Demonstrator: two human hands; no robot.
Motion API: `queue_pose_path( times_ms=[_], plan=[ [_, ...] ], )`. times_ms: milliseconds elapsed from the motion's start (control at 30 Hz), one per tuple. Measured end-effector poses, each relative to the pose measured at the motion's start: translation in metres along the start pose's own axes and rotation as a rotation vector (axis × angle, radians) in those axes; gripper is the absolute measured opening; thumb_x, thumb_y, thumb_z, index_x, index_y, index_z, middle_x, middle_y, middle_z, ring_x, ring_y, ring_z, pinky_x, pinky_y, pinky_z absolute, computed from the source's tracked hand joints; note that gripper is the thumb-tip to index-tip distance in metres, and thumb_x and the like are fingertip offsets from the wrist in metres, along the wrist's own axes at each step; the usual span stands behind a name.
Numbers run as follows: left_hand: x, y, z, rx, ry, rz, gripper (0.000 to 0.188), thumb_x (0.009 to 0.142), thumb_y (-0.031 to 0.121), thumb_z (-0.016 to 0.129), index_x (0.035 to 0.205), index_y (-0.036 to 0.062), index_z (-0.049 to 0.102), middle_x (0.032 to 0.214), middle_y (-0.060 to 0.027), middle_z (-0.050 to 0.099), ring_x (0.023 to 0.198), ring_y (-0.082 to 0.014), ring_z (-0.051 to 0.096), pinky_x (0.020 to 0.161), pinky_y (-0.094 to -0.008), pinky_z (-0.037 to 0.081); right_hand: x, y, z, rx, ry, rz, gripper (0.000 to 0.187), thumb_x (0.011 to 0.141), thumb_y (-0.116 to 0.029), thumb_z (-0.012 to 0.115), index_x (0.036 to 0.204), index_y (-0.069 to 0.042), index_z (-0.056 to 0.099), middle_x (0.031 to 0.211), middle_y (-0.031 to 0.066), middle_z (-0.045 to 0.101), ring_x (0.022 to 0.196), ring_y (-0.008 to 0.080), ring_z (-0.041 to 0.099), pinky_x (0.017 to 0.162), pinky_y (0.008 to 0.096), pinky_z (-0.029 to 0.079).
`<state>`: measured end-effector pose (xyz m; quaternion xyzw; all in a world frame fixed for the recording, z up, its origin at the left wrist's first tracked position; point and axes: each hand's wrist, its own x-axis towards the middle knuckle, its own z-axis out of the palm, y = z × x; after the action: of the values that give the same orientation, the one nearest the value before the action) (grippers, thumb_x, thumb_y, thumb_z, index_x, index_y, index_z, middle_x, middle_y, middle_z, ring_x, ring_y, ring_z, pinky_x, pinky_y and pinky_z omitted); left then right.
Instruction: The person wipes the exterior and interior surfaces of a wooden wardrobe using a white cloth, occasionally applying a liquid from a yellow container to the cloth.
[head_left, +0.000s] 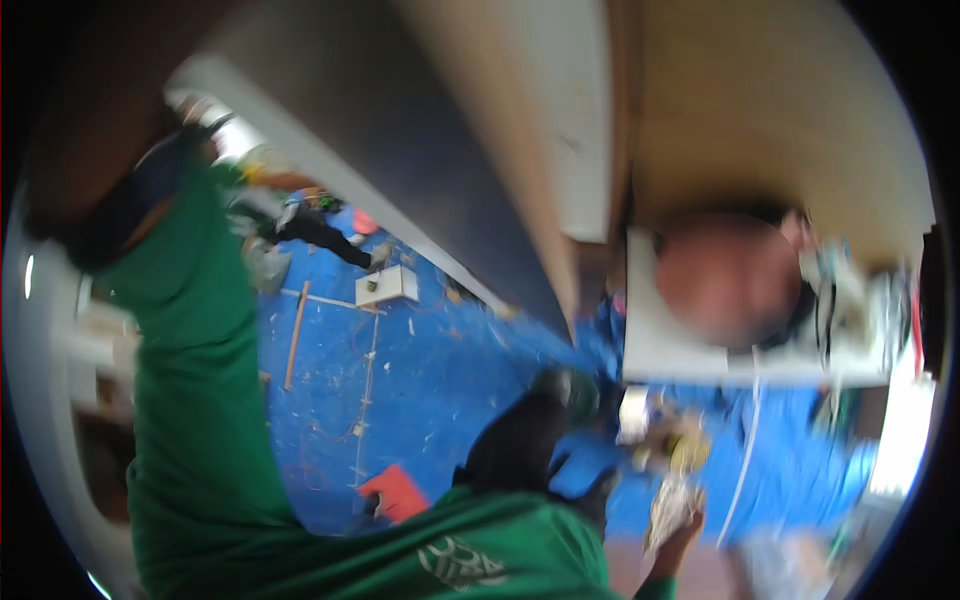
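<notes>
Right hand: bare right hand, lower right of centre, fingers closed around a crumpled, whitish, thin bundle; whether paper or plastic is too blurred to tell.
Bundle: above the bright blue floor sheeting, just beside a blurred yellowish item.
Left hand: lost in dark blur past the raised green sleeve – I cannot tell whether it is spread or gripping.
Overhead: a large, dark grey panel with pale edges, slanting across the upper middle.
Desk: white-topped desk at right, cluttered, partly hidden by a round, pinkish blur.
Floor: white box, straight orange-brown stick, flat red-orange piece.
Background: 1 other person in dark trousers, upper left – smeared by motion.
</notes>
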<state>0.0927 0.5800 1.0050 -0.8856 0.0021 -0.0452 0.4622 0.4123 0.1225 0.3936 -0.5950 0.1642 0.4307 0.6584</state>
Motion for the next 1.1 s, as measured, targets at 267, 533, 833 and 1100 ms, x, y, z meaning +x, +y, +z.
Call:
queue_pose_path(
  times_ms=[267, 533, 833, 1100],
  plan=[
    [0.028, 0.209, 0.081, 0.355, -0.017, -0.464, 0.012, 0.072, 0.020, 0.065, 0.061, 0.0164, 0.068, 0.060, -0.0018, 0.066, 0.055, -0.0208, 0.062, 0.071, -0.0351, 0.048, 0.068, -0.174, 0.093, -0.283, -0.573, -0.758, 0.044, 0.099, -0.035, 0.053, 0.132, -0.006, 0.060, 0.126, 0.0142, 0.065, 0.113, 0.0294, 0.065, 0.097, 0.0416, 0.053],
    [-0.014, 0.302, 0.103, 0.397, -0.118, -0.611, 0.018, 0.076, 0.020, 0.065, 0.059, 0.0169, 0.063, 0.062, 0.0019, 0.060, 0.070, -0.0152, 0.058, 0.081, -0.0335, 0.044, 0.061, -0.289, 0.097, -0.274, -0.644, -0.954, 0.045, 0.098, -0.033, 0.058, 0.136, -0.009, 0.058, 0.130, 0.0159, 0.063, 0.115, 0.0316, 0.064, 0.098, 0.0439, 0.053],
    [-0.115, 0.343, 0.042, 0.264, 0.155, -0.606, 0.028, 0.086, 0.026, 0.073, 0.063, 0.0148, 0.061, 0.067, -0.0002, 0.052, 0.073, -0.0183, 0.056, 0.087, -0.0369, 0.044, 0.056, -0.251, 0.040, -0.312, -0.622, -0.833, 0.048, 0.097, -0.032, 0.064, 0.140, -0.012, 0.055, 0.135, 0.0178, 0.062, 0.117, 0.0341, 0.064, 0.098, 0.0465, 0.052],
    [-0.171, 0.369, 0.017, 0.327, 0.000, -0.666, 0.024, 0.087, 0.028, 0.072, 0.069, 0.0149, 0.065, 0.073, 0.0004, 0.055, 0.080, -0.0182, 0.058, 0.106, -0.0474, 0.040, 0.107, -0.074, -0.097, -0.407, -0.510, -0.296, 0.053, 0.096, -0.030, 0.070, 0.144, -0.015, 0.053, 0.139, 0.0195, 0.060, 0.120, 0.0364, 0.063, 0.099, 0.0488, 0.052]
  ],
)
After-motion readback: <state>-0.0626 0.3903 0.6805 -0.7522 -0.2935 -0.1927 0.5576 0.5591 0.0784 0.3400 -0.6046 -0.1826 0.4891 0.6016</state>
